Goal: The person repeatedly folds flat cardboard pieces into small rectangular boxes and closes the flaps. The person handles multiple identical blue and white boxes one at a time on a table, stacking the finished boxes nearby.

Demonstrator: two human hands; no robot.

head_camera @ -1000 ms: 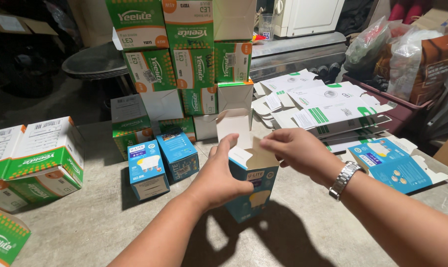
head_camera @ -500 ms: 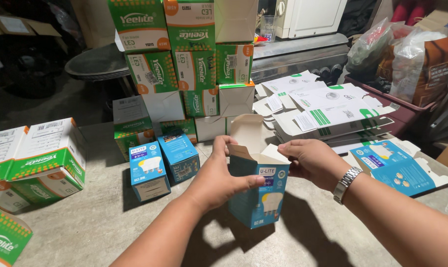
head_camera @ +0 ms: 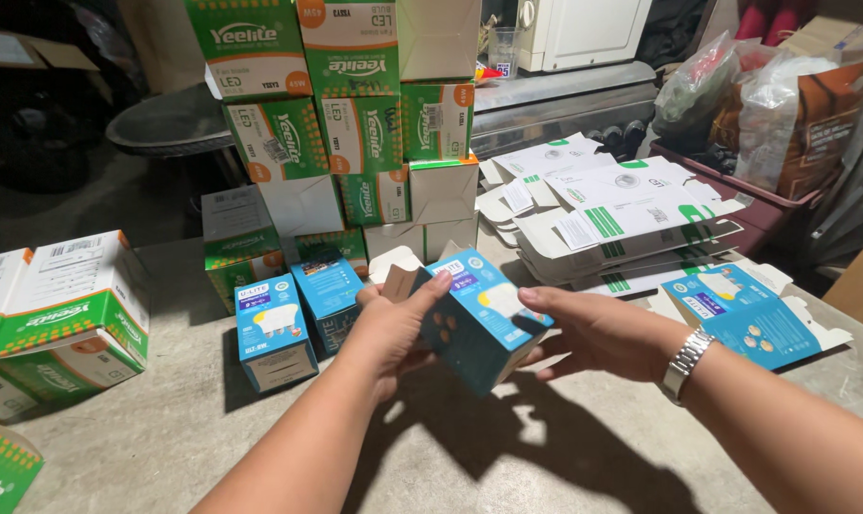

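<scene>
I hold a small blue bulb carton tipped on its side above the grey table, its open end flaps pointing away from me. My left hand grips its left side with the fingers over the top edge. My right hand, with a metal watch on the wrist, supports its right side from below. Two assembled blue cartons stand just left of my left hand.
A tall stack of green and white boxes rises behind the blue cartons. Flat white and green carton blanks lie piled at the back right, a flat blue blank at right. More green boxes sit at left.
The blue carton was upright with its top flap raised; now it is tipped over sideways between my hands, and both hands have shifted around its sides.
</scene>
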